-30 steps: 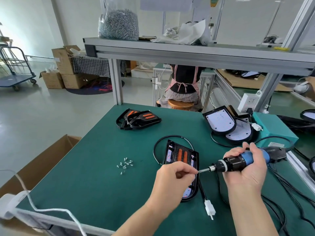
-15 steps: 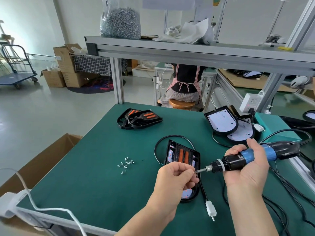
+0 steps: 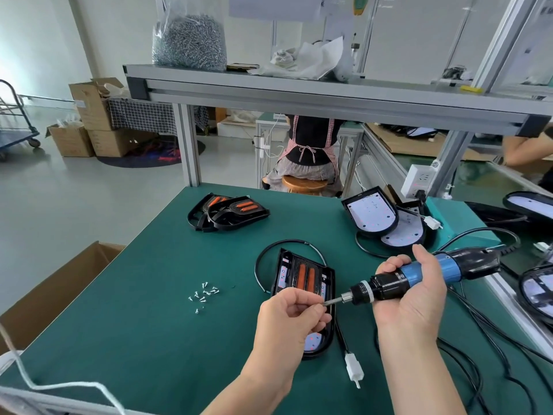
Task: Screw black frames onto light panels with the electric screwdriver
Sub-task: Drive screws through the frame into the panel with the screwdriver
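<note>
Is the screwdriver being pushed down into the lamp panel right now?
No, the right hand holds the screwdriver sideways above the table, its bit pinched by the left hand.

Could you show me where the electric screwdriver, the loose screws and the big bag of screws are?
electric screwdriver (image 3: 389,287): head view, on its black front barrel.
loose screws (image 3: 206,295): head view, middle of the small pile.
bag of screws (image 3: 188,40): head view, on the screw-filled lower half.

Green table (image 3: 143,324); blk/blue screwdriver (image 3: 419,277); blk frame (image 3: 302,277) w/ orange strips.
</note>
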